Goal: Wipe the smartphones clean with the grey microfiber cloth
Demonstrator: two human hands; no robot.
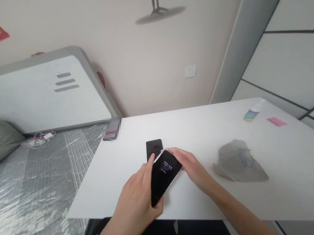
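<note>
A smartphone (161, 185) with a lit time display reading 10:11 is tilted above the white table. My left hand (137, 197) wraps round its lower part, with fingers along the left edge and the thumb at the lower right. At the top right corner, the fingers of my right hand (189, 166) grip the phone's upper end. Just behind the phone lies a flat black rectangular thing (153, 146), partly hidden by the phone and my left fingers.
A crumpled grey cloth or bag (239, 161) lies on the white table (104, 186) to the right. Farther back are a small spray bottle (253, 112) and a pink packet (276, 121). A blurred-out box (112, 129) sits at the left corner, beside a plastic-covered bed (40, 180).
</note>
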